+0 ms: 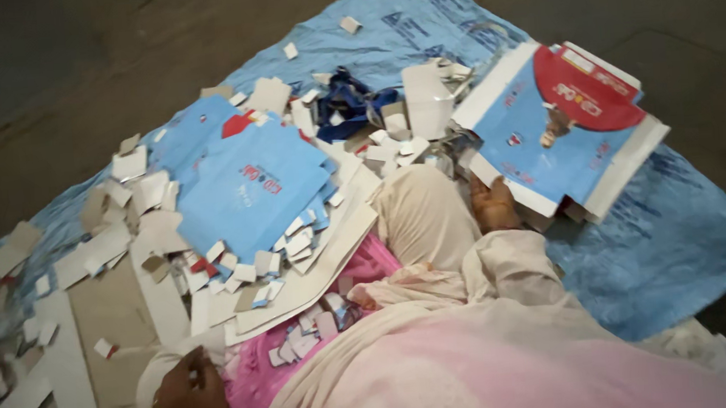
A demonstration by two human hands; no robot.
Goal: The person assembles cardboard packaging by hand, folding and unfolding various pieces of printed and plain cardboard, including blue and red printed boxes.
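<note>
My right hand (494, 207) grips the near edge of a stack of printed card sheets (558, 131), blue and red with white borders, lying on the blue plastic sheet at the right. My left hand (188, 404) is at the bottom left beside my pink clothing, next to white cloth and small card scraps; its fingers are curled under and hidden. A second pile of blue printed card sheets (247, 186) lies in the middle, ringed by several white and grey offcuts (240, 272).
A blue plastic sheet (681, 241) covers the dark floor (56, 72). Long grey card strips (67, 361) and scraps lie at the left. A crumpled dark blue piece (347, 103) sits at the back. My knee in pale cloth (419, 213) rises between the piles.
</note>
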